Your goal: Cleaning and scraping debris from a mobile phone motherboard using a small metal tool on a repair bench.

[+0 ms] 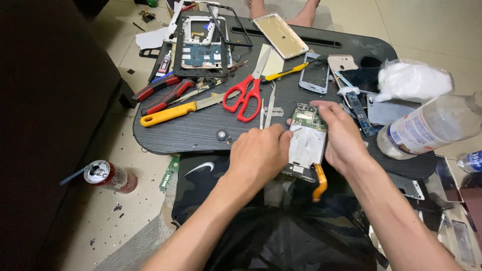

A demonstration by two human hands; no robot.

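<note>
An opened phone body (307, 142) with a green circuit board at its far end and a silvery shield lies at the near edge of the black lap table (201, 128). My left hand (258, 155) grips its left side, fingers curled. My right hand (341, 135) holds its right side, fingers over the board. An orange-handled tool (320, 184) sticks out below the phone, under my right hand; which hand holds it is unclear.
Red scissors (243, 95), a yellow-handled knife (173, 111), red pliers (160, 93), tweezers (270, 105), a yellow screwdriver (283, 74), phone frames (201, 42) and a gold back cover (279, 35) crowd the table. A plastic bottle (427, 125) lies at right. A drink can (108, 175) lies on the floor.
</note>
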